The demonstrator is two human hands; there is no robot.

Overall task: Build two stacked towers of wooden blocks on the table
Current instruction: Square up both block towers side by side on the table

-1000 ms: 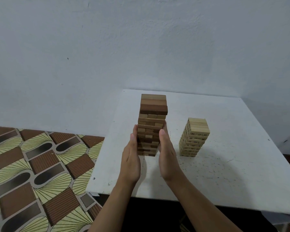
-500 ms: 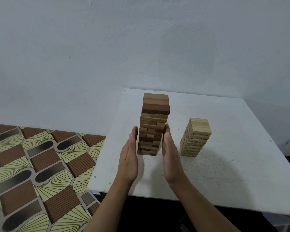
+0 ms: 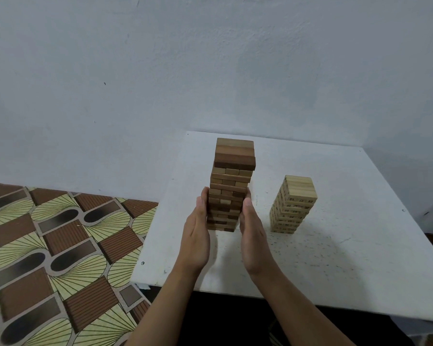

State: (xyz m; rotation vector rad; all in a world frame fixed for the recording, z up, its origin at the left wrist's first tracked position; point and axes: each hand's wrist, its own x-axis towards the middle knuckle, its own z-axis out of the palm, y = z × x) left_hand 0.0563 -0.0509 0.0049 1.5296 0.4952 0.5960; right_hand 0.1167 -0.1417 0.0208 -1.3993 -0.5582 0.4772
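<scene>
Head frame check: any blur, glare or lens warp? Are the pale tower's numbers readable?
Head view: soft even light, no glare; white table edges splay from the wide lens; left hand, right hand and tall brown wooden block tower are sharp; on the short pale wooden block tower only upper numbers read, lower ones smear.

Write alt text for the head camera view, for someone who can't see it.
A person's left hand and right hand, fingers straight, bracket the lower sides of a tall tower of brown wooden blocks on a white table. A shorter tower of pale numbered blocks stands apart to its right. A patterned floor lies left of the table.
</scene>
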